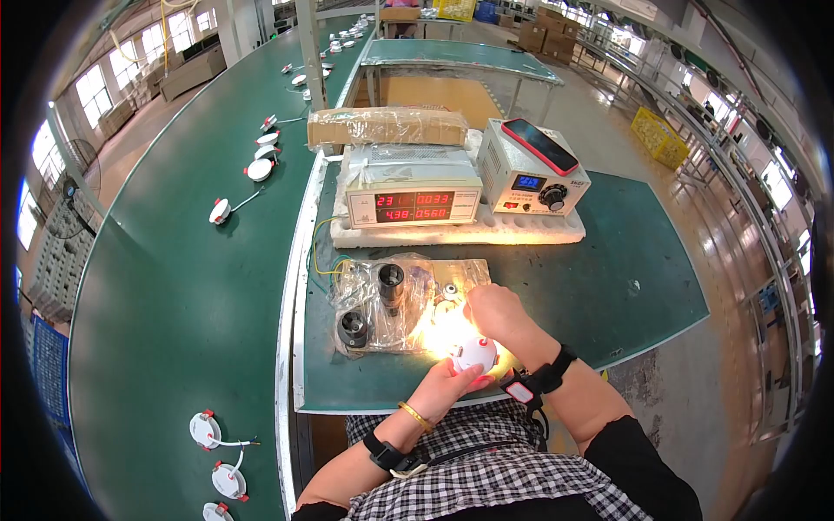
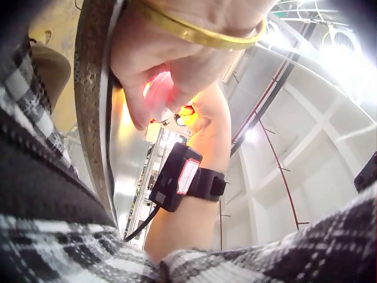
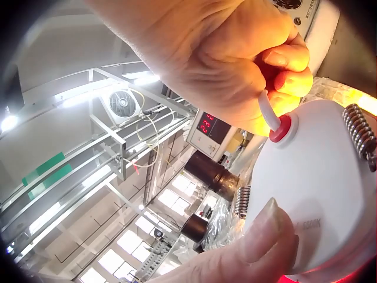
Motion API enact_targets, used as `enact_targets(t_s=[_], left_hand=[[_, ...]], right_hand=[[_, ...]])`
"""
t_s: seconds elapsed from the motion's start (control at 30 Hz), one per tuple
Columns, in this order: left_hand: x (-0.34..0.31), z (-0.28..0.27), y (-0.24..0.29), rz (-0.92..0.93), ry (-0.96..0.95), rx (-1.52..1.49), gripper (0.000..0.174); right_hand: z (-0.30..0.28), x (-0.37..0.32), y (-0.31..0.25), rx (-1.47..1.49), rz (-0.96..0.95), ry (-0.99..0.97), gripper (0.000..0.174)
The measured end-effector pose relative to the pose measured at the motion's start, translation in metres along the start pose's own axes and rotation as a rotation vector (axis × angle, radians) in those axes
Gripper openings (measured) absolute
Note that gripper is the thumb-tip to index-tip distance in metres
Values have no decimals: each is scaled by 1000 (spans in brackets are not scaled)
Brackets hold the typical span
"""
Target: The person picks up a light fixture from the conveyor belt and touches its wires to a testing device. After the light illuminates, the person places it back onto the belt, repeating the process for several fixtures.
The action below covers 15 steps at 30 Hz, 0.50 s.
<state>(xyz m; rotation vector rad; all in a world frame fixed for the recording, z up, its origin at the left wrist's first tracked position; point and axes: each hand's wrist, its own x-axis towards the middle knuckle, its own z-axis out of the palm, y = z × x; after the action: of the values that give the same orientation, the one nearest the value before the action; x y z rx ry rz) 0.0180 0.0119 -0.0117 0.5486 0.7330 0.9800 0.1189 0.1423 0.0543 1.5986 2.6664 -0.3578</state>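
Note:
My left hand (image 1: 437, 392) holds a round white downlight (image 1: 477, 353) by its rim, thumb on the back of the housing in the right wrist view. The lamp is lit, and bright glare spreads over the board beyond it. Coil springs (image 3: 358, 127) sit on its sides. A white cable (image 3: 268, 112) leaves a red grommet (image 3: 281, 131) and runs into my right hand (image 1: 506, 314), whose curled fingers grip it; the cable's end is hidden. That hand is over the right side of a plastic-wrapped board (image 1: 369, 291) with two black sockets (image 1: 392, 278).
Behind the board, a meter (image 1: 413, 207) with red digits and a dial regulator (image 1: 514, 184) stand on white foam (image 1: 382, 237). A phone (image 1: 540, 146) lies on the regulator. Along the left runs a green belt (image 1: 200, 321) carrying several downlights (image 1: 206, 429).

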Motion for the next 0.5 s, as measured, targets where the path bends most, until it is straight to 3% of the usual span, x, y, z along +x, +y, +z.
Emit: enact_targets(t_s=[0.5], left_hand=[[-3, 1, 2, 20, 12, -118, 34]], right_hand=[[-4, -1, -1, -7, 5, -33, 20]])
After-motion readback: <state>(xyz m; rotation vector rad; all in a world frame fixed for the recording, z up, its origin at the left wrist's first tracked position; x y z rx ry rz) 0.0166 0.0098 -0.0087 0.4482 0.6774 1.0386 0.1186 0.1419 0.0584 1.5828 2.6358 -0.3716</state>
